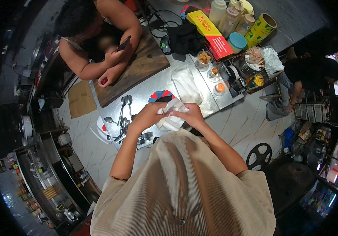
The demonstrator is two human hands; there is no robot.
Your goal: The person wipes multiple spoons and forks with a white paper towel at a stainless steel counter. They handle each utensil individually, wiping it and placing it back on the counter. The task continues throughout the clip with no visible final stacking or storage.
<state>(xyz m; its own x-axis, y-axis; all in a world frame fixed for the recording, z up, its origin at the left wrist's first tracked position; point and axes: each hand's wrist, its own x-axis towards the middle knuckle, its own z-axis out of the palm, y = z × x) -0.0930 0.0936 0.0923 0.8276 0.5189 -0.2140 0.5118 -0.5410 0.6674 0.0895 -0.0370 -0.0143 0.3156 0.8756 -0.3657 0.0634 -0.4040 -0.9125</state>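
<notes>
My left hand (148, 117) and my right hand (191, 116) meet in front of my chest, both gripping a crumpled white cloth or paper (173, 114). Whether something is wrapped inside it cannot be told. Metal spoons (123, 109) lie loose on the steel table left of my hands, with several forks (146, 137) nearer to me. Just beyond my fingers is a red, blue and black cloth item (161, 96), partly hidden. A white, folded sheet or bag (187, 85) lies flat on the table behind my right hand.
The steel table (208, 107) carries a dark wooden board (145, 67), where another person (98, 44) leans holding a phone. Plastic cups of food (204, 59), a wax paper box (210, 35) and bottles (217, 11) stand at the back right. A black chair (289, 177) is at right.
</notes>
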